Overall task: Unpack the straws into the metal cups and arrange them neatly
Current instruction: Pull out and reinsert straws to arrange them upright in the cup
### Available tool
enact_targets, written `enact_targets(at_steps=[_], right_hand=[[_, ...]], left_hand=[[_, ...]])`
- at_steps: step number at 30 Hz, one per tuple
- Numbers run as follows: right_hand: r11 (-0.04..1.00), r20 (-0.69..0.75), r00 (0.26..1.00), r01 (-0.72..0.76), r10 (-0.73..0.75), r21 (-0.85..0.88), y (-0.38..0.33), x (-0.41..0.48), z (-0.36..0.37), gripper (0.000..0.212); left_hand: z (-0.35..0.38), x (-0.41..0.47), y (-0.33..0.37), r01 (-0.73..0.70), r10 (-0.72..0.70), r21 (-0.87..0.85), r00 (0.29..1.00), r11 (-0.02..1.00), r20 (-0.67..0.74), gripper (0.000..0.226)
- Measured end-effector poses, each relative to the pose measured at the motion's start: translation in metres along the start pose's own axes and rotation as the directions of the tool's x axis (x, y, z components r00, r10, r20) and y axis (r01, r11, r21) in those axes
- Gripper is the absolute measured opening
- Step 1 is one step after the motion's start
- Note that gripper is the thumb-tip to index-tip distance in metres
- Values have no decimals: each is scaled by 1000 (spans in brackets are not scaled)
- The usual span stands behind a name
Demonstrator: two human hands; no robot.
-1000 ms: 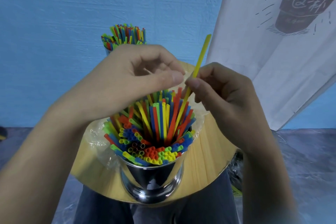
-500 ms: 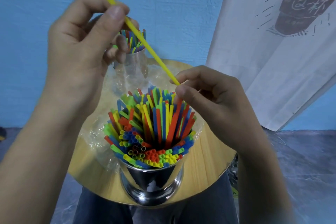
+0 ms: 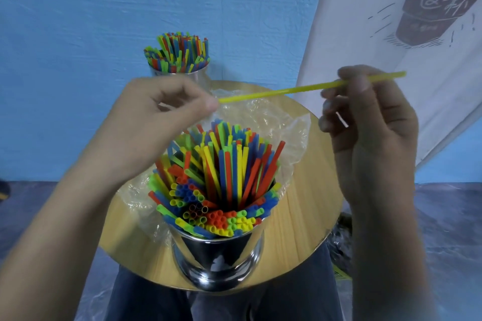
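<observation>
A single yellow straw (image 3: 287, 90) lies nearly level in the air above the table. My left hand (image 3: 161, 125) pinches its left end between thumb and fingers. My right hand (image 3: 373, 128) pinches it near its right end, which sticks out past the fingers. Below them, at the table's front, a shiny metal cup (image 3: 219, 258) is packed with coloured straws (image 3: 221, 180) that fan outward. A second metal cup (image 3: 194, 78) with more coloured straws (image 3: 177, 52) stands at the table's far edge, behind my left hand.
The cups stand on a small round wooden table (image 3: 302, 216) over my lap. Crumpled clear plastic wrapping (image 3: 271, 117) lies on it behind the near cup. A blue wall is behind, and a white printed banner (image 3: 391, 21) hangs at the right.
The yellow straw has swung from steeply slanted to nearly level. My left hand came down from the upper left, and my right hand rose and moved right along the straw.
</observation>
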State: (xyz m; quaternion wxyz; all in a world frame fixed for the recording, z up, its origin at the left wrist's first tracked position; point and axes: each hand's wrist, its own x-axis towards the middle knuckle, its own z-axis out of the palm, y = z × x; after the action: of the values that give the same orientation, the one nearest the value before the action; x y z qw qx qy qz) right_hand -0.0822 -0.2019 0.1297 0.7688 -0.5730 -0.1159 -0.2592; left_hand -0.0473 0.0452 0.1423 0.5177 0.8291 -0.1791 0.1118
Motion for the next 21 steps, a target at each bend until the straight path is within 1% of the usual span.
enact_targets(at_steps=[2,4,6,8,9,11,12,13,15,16,17,20,21], right_hand=[[998,-61,997,37,-41,-56,-6,0,-2,26],[992,-81,993,76,-84,-105,-12,0,-3,29],[983,-68,989,118,-128,-142,-18,-1,-3,29],[964,-10,986,159,-164,-214,-21,-3,-2,27],[948,53,985,173,-165,-267,-21,-4,-1,23],[918,194,976,165,-100,-359,-19,-7,2,9],[906,237,970,146,-52,-397,-16,-9,4,10],[891,261,965,134,-17,-435,-12,-11,5,19],[833,278,960,141,16,-535,-2,-16,8,36],[797,276,961,149,23,-585,3,-18,8,40],[775,269,963,153,24,-614,8,-21,8,38],[765,259,966,151,22,-627,14,-23,8,14],[765,282,958,148,45,-627,15,-24,8,13]], left_hand=[[-3,-4,0,-13,5,49,987,999,162,18],[-6,-8,2,-46,20,70,944,996,330,30],[-7,-9,3,-72,22,103,905,992,426,32],[-6,-9,2,-67,12,109,897,992,441,29],[-5,-8,1,-61,13,99,904,993,428,27],[-5,-7,0,-45,3,93,912,995,410,23],[-5,-8,-1,-35,-2,83,917,996,398,22],[-4,-8,0,-32,2,68,918,997,396,22],[-4,-10,0,-13,14,-3,930,1000,368,26],[-5,-12,-2,2,12,-39,932,999,362,27],[-6,-13,-4,21,2,-58,932,998,361,29],[-10,-22,-6,48,-8,-97,929,994,369,32],[-11,-26,-8,69,-20,-120,927,990,375,36]])
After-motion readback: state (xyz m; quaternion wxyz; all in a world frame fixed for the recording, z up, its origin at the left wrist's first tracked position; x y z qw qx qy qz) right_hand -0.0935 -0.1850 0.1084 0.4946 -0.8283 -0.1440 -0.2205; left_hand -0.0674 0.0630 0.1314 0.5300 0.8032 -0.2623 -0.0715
